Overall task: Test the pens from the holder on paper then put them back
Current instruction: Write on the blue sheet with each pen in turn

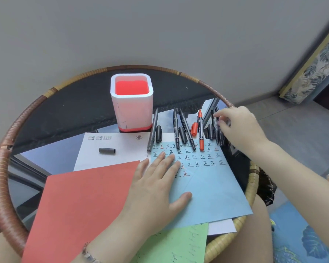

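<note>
A white pen holder (131,103) with a red inside stands empty at the back of the round table. Several pens lie in a row in front of it: a grey pen (153,130), two black markers (181,129), an orange marker (201,130) and black markers (216,128) at the far right. Loose caps lie among them. My left hand (156,185) lies flat on the blue paper (207,190), which is covered in written marks. My right hand (237,128) reaches over the rightmost black markers with fingertips touching them; its grip is unclear.
A grey cap (107,150) lies on the white sheet (118,149). A red sheet (80,204) and a green sheet (175,243) overlap at the front. The glass table has a woven rim (2,168). A framed picture (315,61) leans against the wall on the right.
</note>
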The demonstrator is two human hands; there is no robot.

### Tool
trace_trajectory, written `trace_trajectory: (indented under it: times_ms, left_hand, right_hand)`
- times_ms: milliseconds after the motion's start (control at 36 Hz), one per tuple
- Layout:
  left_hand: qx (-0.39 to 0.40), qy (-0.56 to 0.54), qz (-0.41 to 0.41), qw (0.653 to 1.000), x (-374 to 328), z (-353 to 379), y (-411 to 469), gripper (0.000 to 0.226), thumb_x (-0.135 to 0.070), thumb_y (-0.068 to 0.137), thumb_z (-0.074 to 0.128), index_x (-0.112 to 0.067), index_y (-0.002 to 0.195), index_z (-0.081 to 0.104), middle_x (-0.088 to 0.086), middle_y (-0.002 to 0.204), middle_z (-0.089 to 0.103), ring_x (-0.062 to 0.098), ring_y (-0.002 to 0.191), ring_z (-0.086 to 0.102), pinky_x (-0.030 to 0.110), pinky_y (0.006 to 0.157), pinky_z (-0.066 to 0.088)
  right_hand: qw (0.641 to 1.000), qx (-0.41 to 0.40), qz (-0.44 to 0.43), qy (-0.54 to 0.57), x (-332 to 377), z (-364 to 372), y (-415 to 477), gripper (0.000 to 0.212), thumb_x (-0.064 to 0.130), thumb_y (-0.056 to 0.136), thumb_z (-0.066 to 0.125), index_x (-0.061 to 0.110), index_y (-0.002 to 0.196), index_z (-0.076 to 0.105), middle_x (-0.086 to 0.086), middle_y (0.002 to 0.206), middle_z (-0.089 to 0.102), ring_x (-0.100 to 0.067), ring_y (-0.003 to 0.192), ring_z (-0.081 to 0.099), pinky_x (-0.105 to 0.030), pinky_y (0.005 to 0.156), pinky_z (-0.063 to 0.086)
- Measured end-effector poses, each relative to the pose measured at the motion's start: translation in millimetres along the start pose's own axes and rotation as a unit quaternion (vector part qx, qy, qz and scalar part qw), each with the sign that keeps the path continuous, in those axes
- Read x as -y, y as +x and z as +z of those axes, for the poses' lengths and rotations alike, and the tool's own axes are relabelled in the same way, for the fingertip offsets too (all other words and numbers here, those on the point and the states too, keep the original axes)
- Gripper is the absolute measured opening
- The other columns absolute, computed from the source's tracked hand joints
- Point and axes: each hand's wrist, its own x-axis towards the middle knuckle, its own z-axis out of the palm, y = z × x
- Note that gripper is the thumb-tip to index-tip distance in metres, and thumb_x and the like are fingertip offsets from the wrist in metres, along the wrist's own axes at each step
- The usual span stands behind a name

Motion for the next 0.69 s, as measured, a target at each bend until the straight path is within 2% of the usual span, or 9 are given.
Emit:
trace_trajectory:
  times_ms: [111,222,333,389,444,500,556,639,694]
  left_hand:
    - [-0.01,0.008,0.002,1.0,0,1,-1,0.064,-0.062,0.075,0.038,-0.021,0.119,0.061,-0.003,0.128,0.059,0.016,0.123,0.05,0.039,0.099,0.022]
    - [-0.013,0.006,0.003,1.0,0,1,-1,0.064,-0.061,0.075,0.038,-0.021,0.119,0.061,-0.003,0.128,0.059,0.016,0.123,0.05,0.039,0.099,0.022]
    - [-0.01,0.006,0.0,1.0,0,0,-1,0.063,-0.062,0.075,0.038,-0.022,0.119,0.061,-0.004,0.128,0.059,0.015,0.123,0.05,0.039,0.1,0.021]
    - [-0.009,0.007,0.0,1.0,0,0,-1,0.064,-0.062,0.075,0.038,-0.022,0.119,0.061,-0.003,0.128,0.059,0.016,0.123,0.05,0.039,0.1,0.021]
    - [-0.009,0.01,0.0,1.0,0,-1,-1,0.064,-0.062,0.075,0.038,-0.022,0.119,0.061,-0.003,0.128,0.059,0.016,0.123,0.05,0.039,0.099,0.021]
    - [-0.01,0.01,0.001,1.0,0,-1,-1,0.064,-0.062,0.075,0.038,-0.022,0.118,0.061,-0.003,0.127,0.059,0.017,0.123,0.051,0.039,0.099,0.021]
    - [-0.014,0.005,0.002,1.0,0,0,-1,0.063,-0.062,0.075,0.038,-0.021,0.118,0.061,-0.002,0.127,0.06,0.017,0.122,0.051,0.039,0.099,0.021]
    - [-0.017,-0.001,0.002,1.0,0,0,-1,0.063,-0.061,0.075,0.038,-0.02,0.117,0.062,-0.002,0.127,0.06,0.017,0.123,0.051,0.04,0.099,0.021]
    - [-0.015,-0.005,0.001,1.0,0,1,-1,0.064,-0.061,0.075,0.038,-0.02,0.118,0.061,-0.001,0.128,0.059,0.017,0.124,0.05,0.04,0.099,0.021]
  right_hand:
    - [0.998,0.042,0.044,0.017,-6,-7,5,0.023,0.014,0.088,0.052,0.014,0.107,0.065,-0.007,0.094,0.07,-0.027,0.1,0.051,-0.04,0.084,0.045]
    - [0.992,0.099,0.077,-0.02,5,3,12,0.024,0.021,0.089,0.05,0.019,0.111,0.061,-0.007,0.099,0.068,-0.027,0.1,0.056,-0.041,0.081,0.051]
    - [0.985,0.104,0.124,-0.062,18,9,20,0.027,0.02,0.087,0.051,0.017,0.113,0.059,-0.009,0.107,0.065,-0.029,0.094,0.059,-0.033,0.067,0.048]
    - [0.98,0.108,0.157,-0.058,21,8,23,0.029,0.018,0.082,0.055,0.012,0.11,0.06,-0.01,0.106,0.065,-0.029,0.09,0.059,-0.032,0.066,0.048]
    - [0.975,0.108,0.193,-0.014,24,7,24,0.032,0.02,0.078,0.061,0.004,0.106,0.063,-0.014,0.106,0.066,-0.03,0.087,0.062,-0.038,0.072,0.054]
    - [0.967,0.108,0.222,0.057,24,3,24,0.038,0.022,0.077,0.065,-0.003,0.105,0.064,-0.018,0.113,0.065,-0.032,0.096,0.063,-0.044,0.082,0.054]
    - [0.956,0.099,0.241,0.135,27,-5,20,0.034,0.022,0.079,0.065,0.001,0.105,0.066,-0.012,0.114,0.065,-0.024,0.099,0.061,-0.035,0.084,0.049]
    - [0.925,0.098,0.253,0.266,34,-24,3,0.027,0.022,0.084,0.061,0.008,0.106,0.068,-0.006,0.084,0.065,-0.012,0.072,0.052,-0.025,0.069,0.045]
    - [0.889,0.109,0.264,0.358,39,-35,-14,0.021,0.023,0.087,0.059,0.009,0.099,0.07,-0.016,0.079,0.067,-0.017,0.069,0.059,-0.029,0.073,0.055]
